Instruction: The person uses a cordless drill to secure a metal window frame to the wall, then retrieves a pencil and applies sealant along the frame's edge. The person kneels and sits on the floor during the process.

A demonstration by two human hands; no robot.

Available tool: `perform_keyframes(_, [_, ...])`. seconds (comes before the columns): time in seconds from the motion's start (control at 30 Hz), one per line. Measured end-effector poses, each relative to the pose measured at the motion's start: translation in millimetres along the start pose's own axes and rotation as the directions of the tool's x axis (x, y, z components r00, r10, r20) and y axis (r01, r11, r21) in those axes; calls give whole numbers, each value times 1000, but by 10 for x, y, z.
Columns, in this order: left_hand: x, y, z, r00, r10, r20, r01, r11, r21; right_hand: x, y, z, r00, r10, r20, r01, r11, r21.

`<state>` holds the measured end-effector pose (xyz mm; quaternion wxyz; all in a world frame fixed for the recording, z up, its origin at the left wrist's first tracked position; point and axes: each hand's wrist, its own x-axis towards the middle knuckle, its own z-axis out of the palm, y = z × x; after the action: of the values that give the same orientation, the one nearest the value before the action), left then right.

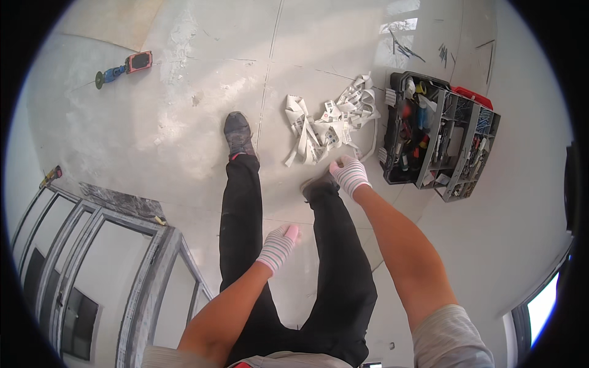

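Curling near the knit-gloved right hand (pixel 351 175), crumpled white strips (pixel 331 132)

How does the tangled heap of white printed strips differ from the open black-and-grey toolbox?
The heap of white printed strips looks limp; the black-and-grey toolbox looks rigid. The heap is mostly pale and sprawls loosely; the toolbox is mostly dark and boxy. Both rest on the pale floor.
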<state>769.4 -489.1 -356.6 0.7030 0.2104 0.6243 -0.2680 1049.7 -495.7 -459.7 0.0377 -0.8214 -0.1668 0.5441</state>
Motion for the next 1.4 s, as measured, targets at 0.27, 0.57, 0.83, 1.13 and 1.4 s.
perform_keyframes(0.27, [407, 435, -101, 1000, 10, -13, -12, 993, -119, 566, -115, 276, 1000, 25, -1, -25, 1000, -1])
perform_keyframes(0.57, [513, 894, -132, 996, 54, 65, -38, 973, -226, 1200, 239, -122, 989, 102, -107, -107, 994, -35])
perform_keyframes(0.83, [416, 1186, -176, 994, 50, 102, -21, 965, -262, 1708, 153, -160, 977, 135, -165, -119, 988, 103])
perform_keyframes(1.13, [370, 1375, -135, 993, 42, 106, -12, 965, -263, 1764, -313, 342, 897, -340, -282, 274, 929, -250])
perform_keyframes(1.4, [319, 1452, -175, 992, 38, 117, -12, 976, -218, 1841, -728, 776, 899, -419, -127, 356, 869, -343])
